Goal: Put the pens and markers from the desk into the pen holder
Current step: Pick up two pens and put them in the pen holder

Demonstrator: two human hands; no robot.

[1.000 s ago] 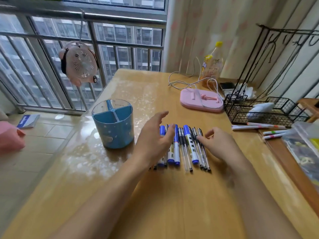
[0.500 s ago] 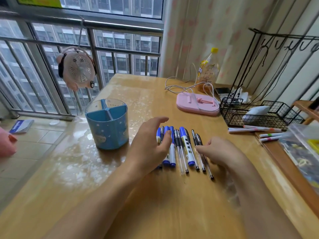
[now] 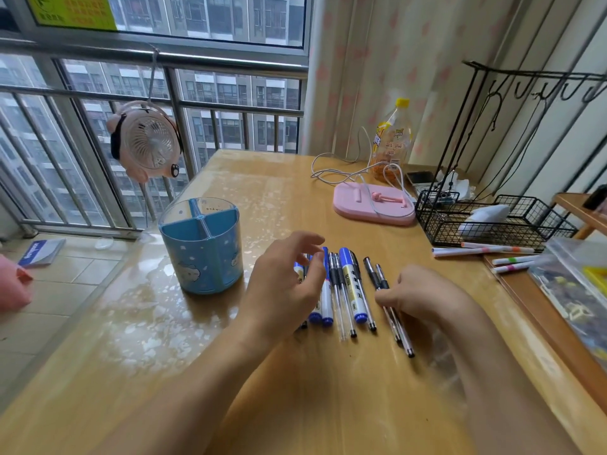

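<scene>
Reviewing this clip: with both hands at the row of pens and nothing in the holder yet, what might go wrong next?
1. The right hand pinches two thin black pens together; one may slip out when lifted.
2. The left hand covers tightly packed blue markers; grabbing one could roll its neighbours.
3. The pen holder is split into compartments, so a bundle may catch on a divider.

Left hand [image 3: 282, 284] is hovering over the left end of the pen row [image 3: 341, 287], fingers curled, grasp not discernible. Right hand [image 3: 423, 293] is resting on two black pens [image 3: 381, 280] at the right end. Blue pen holder [image 3: 202, 246] is standing on the desk [image 3: 328, 389], left of the row, compartments showing no pens.
</scene>
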